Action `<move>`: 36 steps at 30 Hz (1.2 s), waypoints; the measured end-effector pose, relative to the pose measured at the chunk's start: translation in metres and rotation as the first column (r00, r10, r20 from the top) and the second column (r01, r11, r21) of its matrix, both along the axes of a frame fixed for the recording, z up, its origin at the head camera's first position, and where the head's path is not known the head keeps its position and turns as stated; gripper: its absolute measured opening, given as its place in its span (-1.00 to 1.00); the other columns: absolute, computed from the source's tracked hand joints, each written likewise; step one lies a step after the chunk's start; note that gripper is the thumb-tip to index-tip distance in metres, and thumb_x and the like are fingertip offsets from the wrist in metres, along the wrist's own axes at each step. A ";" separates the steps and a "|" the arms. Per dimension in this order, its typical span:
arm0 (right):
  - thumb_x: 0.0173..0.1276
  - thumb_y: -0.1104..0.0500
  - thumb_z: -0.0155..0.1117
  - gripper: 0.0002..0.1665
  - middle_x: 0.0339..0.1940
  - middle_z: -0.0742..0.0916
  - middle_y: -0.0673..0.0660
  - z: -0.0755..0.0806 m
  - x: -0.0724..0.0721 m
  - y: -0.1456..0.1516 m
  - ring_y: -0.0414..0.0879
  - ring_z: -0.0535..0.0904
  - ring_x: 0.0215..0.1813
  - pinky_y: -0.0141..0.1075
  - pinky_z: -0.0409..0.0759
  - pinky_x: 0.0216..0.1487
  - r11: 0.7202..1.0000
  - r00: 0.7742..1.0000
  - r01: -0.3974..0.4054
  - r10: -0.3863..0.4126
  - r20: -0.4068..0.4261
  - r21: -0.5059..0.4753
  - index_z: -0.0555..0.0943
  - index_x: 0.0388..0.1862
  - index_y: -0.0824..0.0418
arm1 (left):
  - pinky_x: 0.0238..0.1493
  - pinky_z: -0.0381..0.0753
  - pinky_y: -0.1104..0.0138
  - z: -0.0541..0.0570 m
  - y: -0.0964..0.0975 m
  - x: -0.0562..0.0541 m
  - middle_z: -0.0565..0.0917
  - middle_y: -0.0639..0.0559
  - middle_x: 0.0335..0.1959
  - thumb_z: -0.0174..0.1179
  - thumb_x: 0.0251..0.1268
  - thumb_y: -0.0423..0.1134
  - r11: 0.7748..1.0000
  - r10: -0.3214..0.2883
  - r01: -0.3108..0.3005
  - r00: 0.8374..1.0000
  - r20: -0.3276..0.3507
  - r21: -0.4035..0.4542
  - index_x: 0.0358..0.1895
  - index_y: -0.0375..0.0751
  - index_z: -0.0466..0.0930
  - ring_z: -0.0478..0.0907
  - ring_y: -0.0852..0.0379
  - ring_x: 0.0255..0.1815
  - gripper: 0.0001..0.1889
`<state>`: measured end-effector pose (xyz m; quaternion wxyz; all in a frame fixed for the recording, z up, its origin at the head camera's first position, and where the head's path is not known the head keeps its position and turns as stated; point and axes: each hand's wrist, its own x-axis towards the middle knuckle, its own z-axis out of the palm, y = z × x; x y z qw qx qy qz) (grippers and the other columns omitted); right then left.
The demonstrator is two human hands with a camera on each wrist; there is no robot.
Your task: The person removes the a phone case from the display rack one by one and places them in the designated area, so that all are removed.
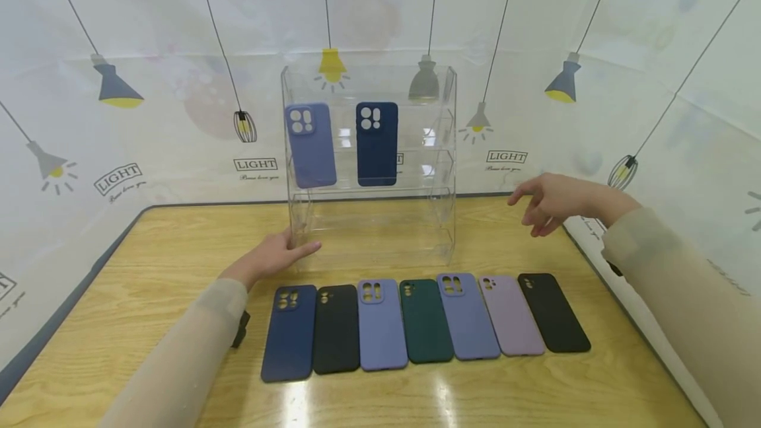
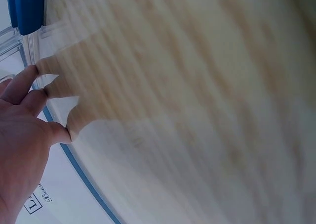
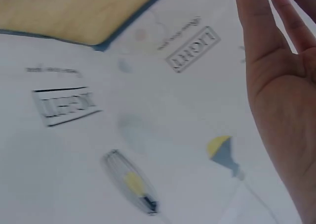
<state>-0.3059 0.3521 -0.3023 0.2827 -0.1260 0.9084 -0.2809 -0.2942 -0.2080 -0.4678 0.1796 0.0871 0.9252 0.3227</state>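
Note:
A clear acrylic tiered display rack point(image 1: 371, 216) stands on the wooden table. Two phone cases are in it: a periwinkle phone case point(image 1: 312, 150) tilted at the left and a navy phone case point(image 1: 377, 150) upright near the middle. My left hand point(image 1: 270, 257) is at the rack's lower left side, thumb stretched across its front; in the left wrist view the fingers point(image 2: 42, 99) are spread, with fingertips at the surface. To the right of the rack my right hand point(image 1: 553, 202) hovers with loosely bent fingers and holds nothing. Its palm point(image 3: 281, 85) shows in the right wrist view.
Several phone cases lie in a row before the rack, from a navy case point(image 1: 289, 332) through a green case point(image 1: 426, 322) and a lilac case point(image 1: 512, 316) to a black case point(image 1: 554, 312). A lamp-patterned cloth point(image 1: 196, 117) encloses the table's back and sides.

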 end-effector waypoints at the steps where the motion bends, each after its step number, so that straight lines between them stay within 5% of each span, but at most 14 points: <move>1: 0.54 0.34 0.24 -0.36 0.12 0.76 0.35 0.006 -0.002 -0.007 0.09 0.83 -0.04 -0.02 0.86 0.02 1.000 1.000 -0.009 0.009 -0.009 0.002 0.39 0.55 0.35 | 0.58 0.36 -0.29 0.000 0.000 0.000 0.37 -0.50 0.57 -0.07 0.30 0.71 1.000 0.001 -0.001 1.000 0.000 0.000 0.77 -0.25 -0.32 0.37 -0.43 0.58 0.33; 11: 0.52 0.32 0.32 -0.39 0.17 0.77 0.36 0.053 -0.012 -0.078 -0.01 0.82 -0.06 -0.06 0.84 0.08 0.996 0.994 -0.078 0.082 -0.071 0.049 0.46 0.52 0.25 | 0.55 0.40 -0.28 0.000 0.000 -0.001 0.46 -0.48 0.51 -0.06 0.29 0.72 1.000 -0.003 0.003 1.000 -0.015 -0.004 0.77 -0.24 -0.31 0.44 -0.42 0.53 0.34; 22: 0.53 0.31 0.33 -0.40 0.13 0.79 0.33 0.068 -0.023 -0.135 0.04 0.82 -0.01 -0.04 0.84 0.11 0.989 0.977 -0.138 0.143 -0.157 0.046 0.50 0.51 0.16 | 0.58 0.36 -0.29 0.001 0.002 -0.001 0.45 -0.50 0.52 -0.03 0.35 0.66 1.000 0.000 0.000 1.000 -0.008 0.012 0.77 -0.22 -0.30 0.43 -0.44 0.53 0.28; 27: 0.51 0.20 0.41 -0.53 0.04 0.78 0.29 0.066 -0.024 -0.148 0.04 0.80 -0.09 -0.09 0.84 0.02 0.972 0.950 -0.126 0.175 -0.257 0.198 0.56 0.33 0.26 | 0.59 0.34 -0.29 0.002 0.002 -0.002 0.45 -0.47 0.52 -0.01 0.41 0.60 1.000 -0.012 0.012 1.000 -0.016 0.016 0.79 -0.09 -0.31 0.43 -0.43 0.54 0.20; 30: 0.51 0.04 0.44 -0.56 -0.08 0.75 0.30 0.062 -0.026 -0.150 0.07 0.78 -0.21 -0.12 0.82 -0.10 0.949 0.939 -0.041 0.144 -0.314 0.313 0.60 0.12 0.34 | 0.63 0.28 -0.28 0.008 0.001 -0.003 0.36 -0.46 0.59 0.00 0.39 0.61 0.999 -0.037 0.037 0.999 0.004 0.013 0.78 -0.11 -0.32 0.33 -0.43 0.61 0.22; 32: 0.50 -0.06 0.44 -0.46 -0.04 0.74 0.32 0.056 -0.027 -0.149 0.11 0.78 -0.18 -0.12 0.82 -0.11 0.937 0.950 0.018 0.092 -0.297 0.348 0.59 0.09 0.38 | 0.66 0.23 -0.28 0.018 0.000 -0.006 0.26 -0.45 0.65 0.00 0.39 0.60 0.998 -0.055 0.054 0.998 0.027 0.017 0.78 -0.15 -0.32 0.22 -0.43 0.67 0.23; 36: 0.47 -0.23 0.42 -0.03 0.40 0.58 0.46 0.037 -0.028 -0.141 0.26 0.73 0.20 -0.03 0.82 0.10 0.948 0.994 0.034 0.002 -0.113 0.317 0.34 0.50 0.43 | 0.66 0.21 -0.29 0.048 -0.002 -0.016 0.13 -0.46 0.70 -0.05 0.39 0.64 0.998 -0.065 0.064 0.997 0.031 0.011 0.76 -0.26 -0.42 0.13 -0.45 0.70 0.30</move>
